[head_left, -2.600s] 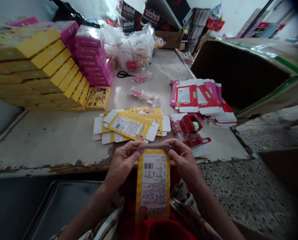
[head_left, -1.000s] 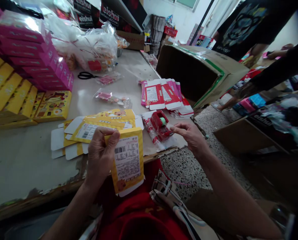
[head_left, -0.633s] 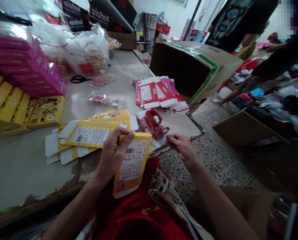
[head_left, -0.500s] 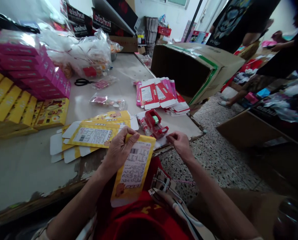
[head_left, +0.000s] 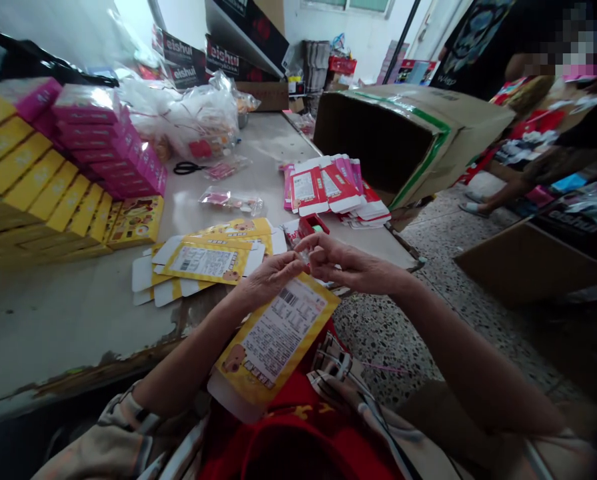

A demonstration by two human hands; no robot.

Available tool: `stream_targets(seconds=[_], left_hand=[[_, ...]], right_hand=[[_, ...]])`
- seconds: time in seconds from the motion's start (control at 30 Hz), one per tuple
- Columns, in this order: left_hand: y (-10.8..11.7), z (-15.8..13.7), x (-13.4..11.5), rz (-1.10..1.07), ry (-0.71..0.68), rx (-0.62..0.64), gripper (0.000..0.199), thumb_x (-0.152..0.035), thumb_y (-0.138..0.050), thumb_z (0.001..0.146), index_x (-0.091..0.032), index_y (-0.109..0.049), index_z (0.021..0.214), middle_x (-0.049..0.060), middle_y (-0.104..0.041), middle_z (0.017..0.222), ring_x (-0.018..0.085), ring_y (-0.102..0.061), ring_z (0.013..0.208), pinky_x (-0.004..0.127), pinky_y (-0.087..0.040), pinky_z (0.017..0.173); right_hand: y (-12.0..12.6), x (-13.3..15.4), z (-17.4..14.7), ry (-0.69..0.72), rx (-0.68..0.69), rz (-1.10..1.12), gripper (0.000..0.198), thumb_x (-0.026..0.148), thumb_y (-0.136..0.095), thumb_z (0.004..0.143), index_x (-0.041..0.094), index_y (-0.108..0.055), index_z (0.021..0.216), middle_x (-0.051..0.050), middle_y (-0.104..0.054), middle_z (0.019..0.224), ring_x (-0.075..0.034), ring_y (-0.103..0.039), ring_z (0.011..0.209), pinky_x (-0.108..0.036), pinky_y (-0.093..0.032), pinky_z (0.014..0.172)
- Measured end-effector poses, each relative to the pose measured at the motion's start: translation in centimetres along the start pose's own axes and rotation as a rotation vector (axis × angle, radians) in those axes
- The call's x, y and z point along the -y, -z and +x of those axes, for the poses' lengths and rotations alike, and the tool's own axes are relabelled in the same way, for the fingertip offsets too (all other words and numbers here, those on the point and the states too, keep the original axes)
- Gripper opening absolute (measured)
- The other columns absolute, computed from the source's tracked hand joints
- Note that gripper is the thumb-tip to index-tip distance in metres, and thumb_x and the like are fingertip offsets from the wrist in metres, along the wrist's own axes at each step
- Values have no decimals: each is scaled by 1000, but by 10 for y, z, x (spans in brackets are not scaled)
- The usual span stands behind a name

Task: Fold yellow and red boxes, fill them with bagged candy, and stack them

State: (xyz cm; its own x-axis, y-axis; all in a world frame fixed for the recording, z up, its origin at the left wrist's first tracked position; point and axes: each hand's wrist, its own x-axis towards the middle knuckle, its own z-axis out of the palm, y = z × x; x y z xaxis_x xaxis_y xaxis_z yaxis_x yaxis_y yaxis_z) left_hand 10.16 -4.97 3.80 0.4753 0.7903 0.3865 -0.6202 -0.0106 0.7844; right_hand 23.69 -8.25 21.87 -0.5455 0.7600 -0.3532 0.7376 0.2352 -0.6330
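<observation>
My left hand (head_left: 273, 275) is closed on the upper end of a yellow carton (head_left: 283, 330), which hangs tilted over my lap with its printed label facing up and a white flap at its lower end. At that upper edge the bent fingers of my right hand (head_left: 345, 263) meet my left fingertips; whatever they pinch is too small to make out. Just behind my right hand, partly hidden by it, sits a red tape dispenser (head_left: 312, 225) with a greenish roll. Flat yellow cartons (head_left: 205, 260) lie fanned out beside my left hand.
Red and pink flat cartons (head_left: 323, 183) lie at the table's right. A large open cardboard box (head_left: 458, 127) stands behind them. Stacked yellow boxes (head_left: 43, 180) and pink boxes (head_left: 108, 143) fill the left. Scissors (head_left: 188, 168) and plastic packets (head_left: 233, 200) lie mid-table. Another person (head_left: 483, 53) stands at right.
My right hand has moved left from beside the tape dispenser to the carton's upper edge, meeting my left fingers. The carton has tilted further. The view has shifted slightly.
</observation>
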Motion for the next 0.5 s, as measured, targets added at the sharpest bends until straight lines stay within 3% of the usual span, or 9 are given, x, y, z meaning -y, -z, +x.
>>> stream_targets(seconds=[0.1, 0.3, 0.4, 0.5], left_hand=[[-3, -9, -4, -22, -12, 37, 35, -47, -85, 75, -17, -73, 89, 3, -68, 77, 12, -59, 58, 21, -46, 51], [4, -38, -13, -122, 77, 108, 50, -30, -92, 67, -19, -60, 103, 0, -67, 86, 11, -62, 66, 19, -51, 57], [28, -69, -38, -104, 31, 115, 59, -31, -95, 65, -20, -60, 111, -1, -65, 87, 10, -60, 65, 17, -49, 55], [73, -112, -70, 25, -162, -39, 62, -32, -94, 68, -25, -62, 121, 1, -69, 87, 15, -66, 69, 22, -55, 61]], right_hand=[[-1, -1, 4, -17, 52, -15, 33, 36, -61, 99, 24, -58, 130, 4, -54, 78, -13, -44, 66, -25, -38, 61], [-20, -19, 7, -142, -7, 194, 55, 41, -76, 89, 26, -49, 134, 6, -56, 77, -12, -47, 64, -24, -37, 57], [-44, -36, 23, -247, -83, 272, 66, 41, -84, 80, 24, -47, 132, 11, -43, 68, -10, -36, 56, -23, -27, 51], [-66, -49, 58, -296, -193, 137, 51, 40, -81, 80, 19, -54, 118, 11, -41, 63, -10, -37, 54, -23, -27, 50]])
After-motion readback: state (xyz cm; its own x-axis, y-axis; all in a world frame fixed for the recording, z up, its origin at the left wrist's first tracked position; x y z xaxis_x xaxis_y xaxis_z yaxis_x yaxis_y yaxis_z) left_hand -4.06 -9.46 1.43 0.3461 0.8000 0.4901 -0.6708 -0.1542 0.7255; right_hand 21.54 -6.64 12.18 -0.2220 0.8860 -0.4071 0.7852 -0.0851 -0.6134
